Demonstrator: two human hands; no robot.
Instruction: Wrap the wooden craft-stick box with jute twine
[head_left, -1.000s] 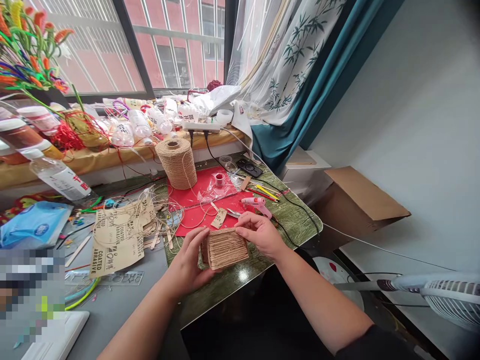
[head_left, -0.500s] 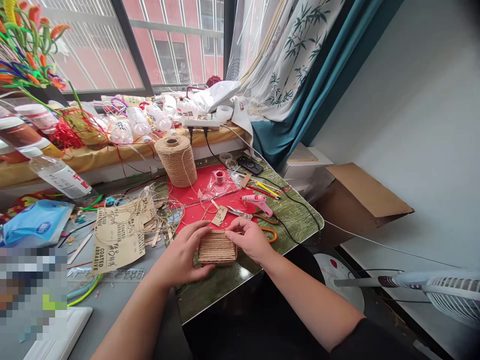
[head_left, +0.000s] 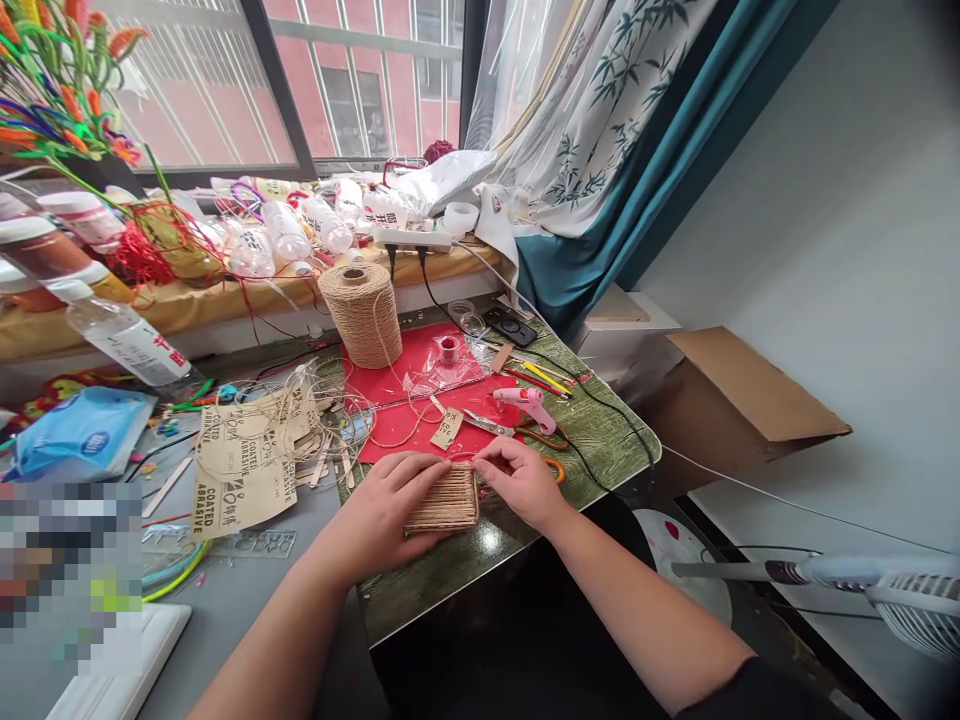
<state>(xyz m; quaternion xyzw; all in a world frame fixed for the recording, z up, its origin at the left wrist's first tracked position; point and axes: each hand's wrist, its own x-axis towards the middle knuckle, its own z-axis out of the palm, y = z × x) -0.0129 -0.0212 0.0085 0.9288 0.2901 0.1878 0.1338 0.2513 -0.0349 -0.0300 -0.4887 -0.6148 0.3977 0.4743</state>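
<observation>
A small block-shaped piece wrapped in rows of brown twine sits low over the green table edge. My left hand grips it from the left, fingers across its top and thumb along the near side. At its upper right corner, my right hand is closed in a pinch on the twine; the strand between the fingertips is mostly hidden. Behind the hands stands a large spool of twine, with loose strands trailing toward the piece. A pink glue gun and scissors lie just beyond my right hand.
A red mat bears a small tape roll and a sandpaper scrap. Sandpaper sheets and wooden sticks lie left. Pencils, a phone and black cable are at right. Bottles crowd the windowsill.
The view has shifted slightly, so the scene sits a little to the right. My left hand's fingers have closed further over the top of the wrapped piece. The right hand keeps its pinch at the corner.
</observation>
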